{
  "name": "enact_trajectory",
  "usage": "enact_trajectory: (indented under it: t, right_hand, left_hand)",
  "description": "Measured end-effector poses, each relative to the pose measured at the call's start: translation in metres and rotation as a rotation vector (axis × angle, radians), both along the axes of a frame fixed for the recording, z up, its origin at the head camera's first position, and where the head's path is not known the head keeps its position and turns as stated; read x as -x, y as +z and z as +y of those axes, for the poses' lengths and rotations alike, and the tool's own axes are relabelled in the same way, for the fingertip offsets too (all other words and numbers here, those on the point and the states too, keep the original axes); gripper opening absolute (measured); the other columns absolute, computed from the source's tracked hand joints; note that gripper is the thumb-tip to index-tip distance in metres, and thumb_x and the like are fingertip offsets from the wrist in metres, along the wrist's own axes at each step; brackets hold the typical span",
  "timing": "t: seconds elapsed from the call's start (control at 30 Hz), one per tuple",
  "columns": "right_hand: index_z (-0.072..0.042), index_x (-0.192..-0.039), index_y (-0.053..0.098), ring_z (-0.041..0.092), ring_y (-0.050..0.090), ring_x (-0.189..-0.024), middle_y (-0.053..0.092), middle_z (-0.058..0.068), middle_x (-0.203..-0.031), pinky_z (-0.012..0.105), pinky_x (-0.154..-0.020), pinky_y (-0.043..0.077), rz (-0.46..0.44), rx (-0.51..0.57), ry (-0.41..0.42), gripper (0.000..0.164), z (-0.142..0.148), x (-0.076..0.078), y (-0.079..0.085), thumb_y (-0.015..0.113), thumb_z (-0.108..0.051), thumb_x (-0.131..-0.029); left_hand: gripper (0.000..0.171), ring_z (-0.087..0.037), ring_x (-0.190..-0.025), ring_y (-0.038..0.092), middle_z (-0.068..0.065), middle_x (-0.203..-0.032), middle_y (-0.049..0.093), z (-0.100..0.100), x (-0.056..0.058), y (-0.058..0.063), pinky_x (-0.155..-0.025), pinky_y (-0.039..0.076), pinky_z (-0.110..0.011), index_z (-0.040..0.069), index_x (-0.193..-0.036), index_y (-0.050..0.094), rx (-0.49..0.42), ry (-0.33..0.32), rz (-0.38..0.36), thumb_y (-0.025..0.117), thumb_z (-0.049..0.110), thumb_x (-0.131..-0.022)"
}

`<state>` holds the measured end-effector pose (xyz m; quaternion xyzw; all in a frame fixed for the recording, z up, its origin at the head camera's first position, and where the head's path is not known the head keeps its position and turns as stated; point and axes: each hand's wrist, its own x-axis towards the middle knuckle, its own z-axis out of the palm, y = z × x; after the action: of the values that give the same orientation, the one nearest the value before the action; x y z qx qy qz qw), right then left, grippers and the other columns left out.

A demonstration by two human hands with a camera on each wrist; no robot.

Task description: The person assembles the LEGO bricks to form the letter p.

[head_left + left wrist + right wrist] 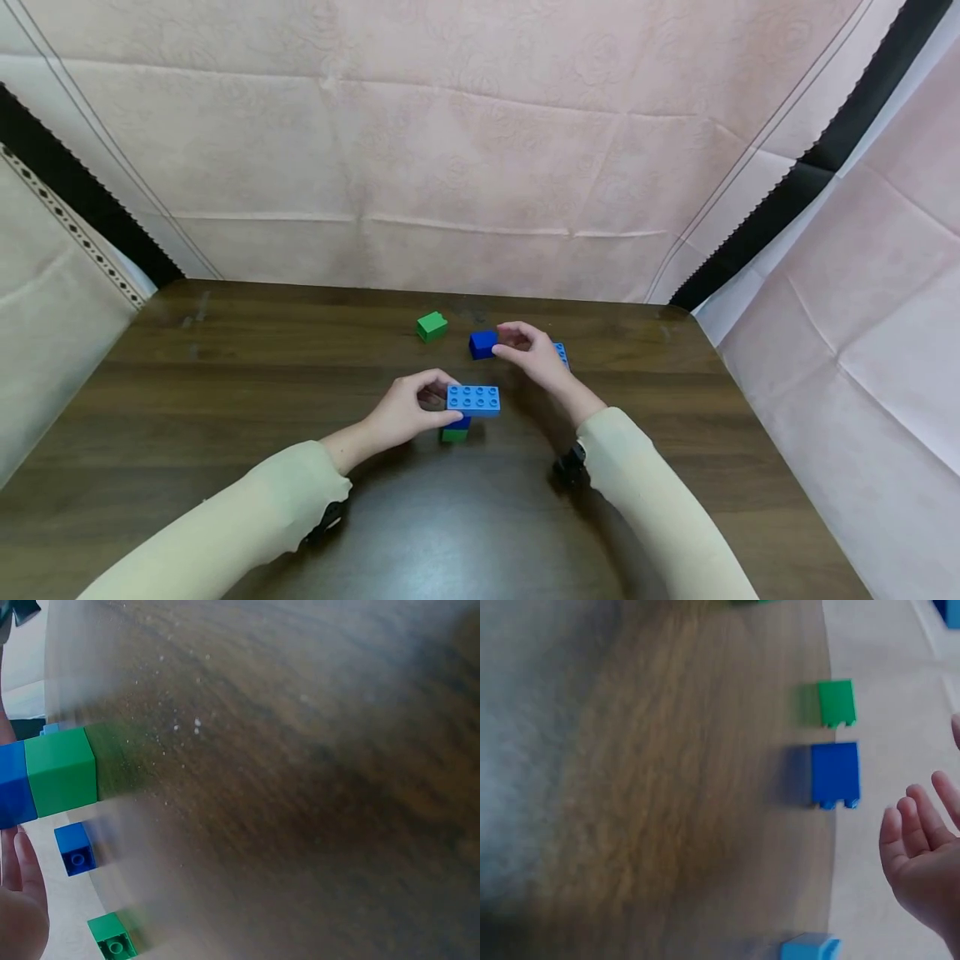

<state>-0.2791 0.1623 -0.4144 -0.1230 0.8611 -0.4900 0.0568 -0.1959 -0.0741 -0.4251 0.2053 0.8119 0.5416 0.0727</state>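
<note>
My left hand (pixel 408 408) holds a light blue brick (pixel 472 402) with round studs between thumb and fingers. Beneath that brick are a dark blue brick (pixel 459 422) and a green brick (pixel 453 435), stacked; the left wrist view also shows this lower green brick (pixel 64 772). Beside a loose dark blue brick (pixel 482 345) is my right hand (pixel 534 358), thumb and fingers parted. From the right wrist, that dark blue brick (pixel 835 774) lies apart from the relaxed fingers (pixel 922 817), which hold nothing.
A loose green brick (pixel 431 327) lies toward the table's back edge. Another light blue brick (pixel 561 355) is partly hidden behind my right hand. The brown wooden table (pixel 225 400) ends at a pale cloth (pixel 450 167) hanging behind it.
</note>
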Motion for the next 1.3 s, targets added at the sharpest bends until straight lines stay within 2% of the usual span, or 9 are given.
enact_trajectory:
  t: [0.13, 0.23, 0.5, 0.67, 1.0, 1.3]
  right_hand:
    - [-0.014, -0.134, 0.047, 0.028, 0.048, -0.121, 0.050, 0.008, -0.135, 0.047, -0.101, 0.042, -0.066, -0.038, -0.015, 0.054, -0.003, 0.012, -0.010, 0.068, -0.028, -0.086]
    - [-0.015, -0.137, 0.044, 0.029, 0.046, -0.125, 0.045, 0.009, -0.140, 0.049, -0.103, 0.040, -0.084, -0.071, -0.009, 0.059, -0.007, 0.017, -0.014, 0.069, -0.026, -0.085]
    - [-0.019, -0.138, 0.044, 0.029, 0.044, -0.128, 0.043, 0.009, -0.142, 0.047, -0.103, 0.040, -0.085, -0.151, -0.023, 0.059, -0.012, 0.025, -0.020, 0.069, -0.021, -0.085]
    - [-0.016, -0.138, 0.044, 0.031, 0.041, -0.132, 0.041, 0.012, -0.144, 0.047, -0.107, 0.036, -0.088, -0.176, -0.008, 0.060, -0.013, 0.029, -0.025, 0.070, -0.018, -0.084]
    - [-0.014, -0.135, 0.046, 0.034, 0.044, -0.128, 0.043, 0.015, -0.140, 0.050, -0.105, 0.037, -0.075, -0.204, -0.015, 0.055, -0.017, 0.032, -0.029, 0.068, -0.014, -0.085]
    - [-0.010, -0.117, 0.053, 0.032, 0.052, -0.114, 0.055, 0.015, -0.126, 0.048, -0.102, 0.042, -0.099, -0.189, -0.041, 0.037, -0.019, 0.033, -0.032, 0.069, -0.017, -0.084]
  left_hand:
    - [0.031, -0.018, -0.093, 0.060, -0.005, -0.102, 0.066, 0.000, 0.000, 0.000, -0.086, 0.052, -0.036, 0.013, -0.107, 0.061, 0.003, 0.004, -0.010, 0.074, 0.024, -0.081]
    - [0.031, -0.017, -0.094, 0.060, -0.005, -0.103, 0.066, 0.000, 0.000, 0.000, -0.086, 0.052, -0.036, 0.014, -0.107, 0.061, 0.014, 0.008, -0.016, 0.074, 0.024, -0.080]
    - [0.032, -0.018, -0.093, 0.061, -0.006, -0.103, 0.065, 0.002, 0.000, 0.000, -0.086, 0.053, -0.037, 0.014, -0.108, 0.060, 0.030, -0.009, -0.007, 0.073, 0.025, -0.081]
    - [0.032, -0.017, -0.092, 0.061, -0.006, -0.103, 0.066, 0.002, 0.000, 0.001, -0.085, 0.053, -0.035, 0.015, -0.108, 0.060, 0.033, -0.018, 0.003, 0.074, 0.024, -0.081]
    - [0.031, -0.018, -0.092, 0.061, -0.007, -0.102, 0.066, 0.003, -0.001, 0.000, -0.084, 0.053, -0.035, 0.013, -0.107, 0.060, 0.014, -0.021, 0.009, 0.073, 0.022, -0.081]
    - [0.031, -0.017, -0.092, 0.061, -0.007, -0.103, 0.065, 0.001, -0.001, 0.002, -0.084, 0.053, -0.035, 0.014, -0.107, 0.060, 0.016, -0.017, 0.005, 0.073, 0.022, -0.081]
